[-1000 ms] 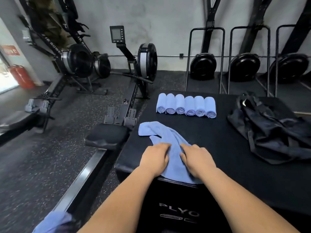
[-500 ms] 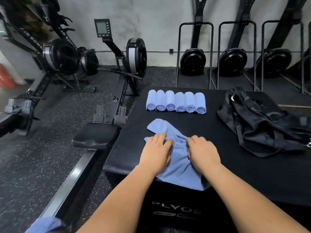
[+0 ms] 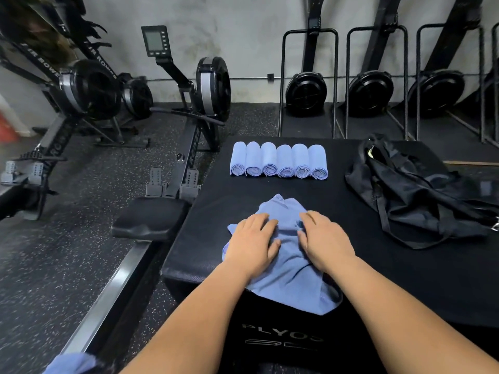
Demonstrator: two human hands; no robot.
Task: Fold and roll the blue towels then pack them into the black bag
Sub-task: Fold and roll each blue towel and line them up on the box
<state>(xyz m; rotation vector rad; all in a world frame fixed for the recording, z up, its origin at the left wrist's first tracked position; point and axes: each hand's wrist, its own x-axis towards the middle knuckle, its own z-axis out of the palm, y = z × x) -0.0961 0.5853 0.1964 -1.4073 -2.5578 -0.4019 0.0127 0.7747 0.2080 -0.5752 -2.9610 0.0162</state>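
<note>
— What do we have in front of us?

— A black padded box with "PLYO" lettering on its near face. On top lies a loose blue towel, crumpled, with its near end hanging over the box's front edge.

— And the hands?

— We see both lying palm down on that towel. The left hand is flat, its fingers straight and close together and its thumb out to the side. The right hand sits just beside it, also pressed flat on the cloth. Its fingers look straight but a little blurred, so we cannot tell whether the tips catch a fold.

— Where are the other towels?

— Six rolled towels lie side by side in a row at the far side of the box top. They touch one another, and their spiral ends face us. We find them well apart from the loose towel.

— And the bag?

— The black bag lies slumped on the right of the box top, with a strap trailing toward us. It is apart from both hands and from the row of rolls.

— What else do we note?

— A rowing machine stands on the speckled floor to the left, its seat just beside the box's left edge. More blue cloth shows at the bottom left corner, partly cut off.
</note>
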